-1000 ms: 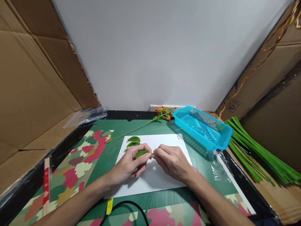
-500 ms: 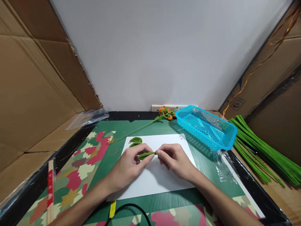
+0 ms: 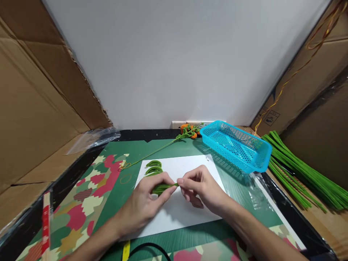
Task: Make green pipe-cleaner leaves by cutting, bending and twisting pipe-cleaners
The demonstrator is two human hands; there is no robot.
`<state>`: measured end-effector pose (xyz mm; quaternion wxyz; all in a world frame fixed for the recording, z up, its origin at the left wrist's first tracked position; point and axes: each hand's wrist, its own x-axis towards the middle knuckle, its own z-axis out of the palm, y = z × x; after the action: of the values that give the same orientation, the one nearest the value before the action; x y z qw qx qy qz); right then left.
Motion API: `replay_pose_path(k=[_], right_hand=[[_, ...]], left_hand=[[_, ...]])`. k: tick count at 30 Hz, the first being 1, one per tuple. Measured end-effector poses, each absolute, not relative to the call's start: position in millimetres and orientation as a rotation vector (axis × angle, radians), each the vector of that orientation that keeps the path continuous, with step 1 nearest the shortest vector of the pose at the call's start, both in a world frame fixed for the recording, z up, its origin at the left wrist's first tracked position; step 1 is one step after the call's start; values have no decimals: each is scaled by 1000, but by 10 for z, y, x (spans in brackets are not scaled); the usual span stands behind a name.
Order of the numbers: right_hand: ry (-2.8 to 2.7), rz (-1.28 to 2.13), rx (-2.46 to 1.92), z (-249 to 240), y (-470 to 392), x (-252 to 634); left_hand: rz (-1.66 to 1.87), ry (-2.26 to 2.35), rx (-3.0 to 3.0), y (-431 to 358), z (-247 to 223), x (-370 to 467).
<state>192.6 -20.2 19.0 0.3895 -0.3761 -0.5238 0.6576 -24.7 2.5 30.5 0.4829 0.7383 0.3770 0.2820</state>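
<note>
The left hand (image 3: pixel 149 197) is curled around a green leaf (image 3: pixel 161 189), thumb and fingers closed along its sides, while the right hand (image 3: pixel 202 188) pinches the narrow end between thumb and forefinger, its other fingers loosely bent and apparently holding nothing. The leaf is held above the white paper (image 3: pixel 195 212), over its left half, with the narrow end pointing toward the paper's right side. It looks fuzzy and should be very light, soft on the surface and easy to bend, probably with enough stiffness to keep a shape; the nap should make it grippy rather than slippery. It seems unlikely to break, though a hard squeeze could flatten the curve, so a light hold along the broad sides and a firmer pinch at the narrow end suit it best. Similar curved pieces (image 3: pixel 154 169) lie on the paper's upper left part, just beyond the left hand. Behind the paper lies an orange flower (image 3: pixel 190 131) on a long stem; a blue basket (image 3: pixel 223 153) sits beyond its upper right corner, and fuzzy green sticks (image 3: pixel 304 174) lie farther to its right.
</note>
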Motion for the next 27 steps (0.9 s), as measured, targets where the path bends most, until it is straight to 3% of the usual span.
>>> replay_pose_path(k=[2, 4, 11, 17, 21, 27], right_hand=[[-1113, 1956, -917, 164, -157, 1922], [-1101, 1935, -919, 134, -120, 1931], [-2023, 629, -1006, 82, -118, 2070], [-2196, 346, -977, 58, -155, 2081], [-1921, 651, -1010, 125, -198, 1964], [-1252, 1752, -1015, 197, -101, 1915]], left_hand=[[766, 871, 2076, 32, 311, -246], [783, 889, 2104, 50, 301, -215], [512, 903, 1263, 181, 135, -91], [512, 847, 1191, 162, 108, -106], [605, 845, 1359, 111, 164, -122], [779, 831, 2244, 96, 175, -256]])
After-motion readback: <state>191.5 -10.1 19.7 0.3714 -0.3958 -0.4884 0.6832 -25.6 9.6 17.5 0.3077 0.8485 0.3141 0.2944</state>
